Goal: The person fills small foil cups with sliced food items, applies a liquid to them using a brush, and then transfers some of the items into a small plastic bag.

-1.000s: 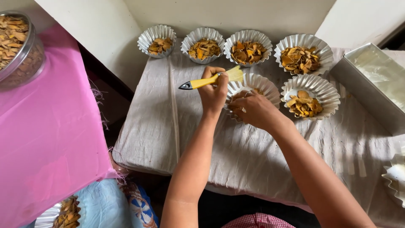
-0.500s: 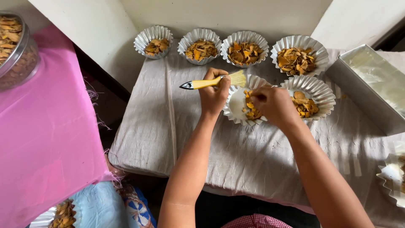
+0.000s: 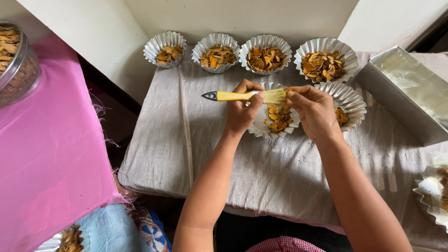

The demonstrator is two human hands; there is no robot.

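So I've got this little paintbrush (image 3: 247, 96) with a yellow handle and pale bristles, lying flat with its dark tip pointing to 9 o'clock and the bristles hanging over the rim of the fluted foil cup (image 3: 275, 119) at its 12 o'clock edge. The cup's shiny, crinkly and sitting upright on the grey cloth, with a loose heap of orange-yellow dried chips (image 3: 278, 116) in the middle, and another foil cup touching it at 3 o'clock.
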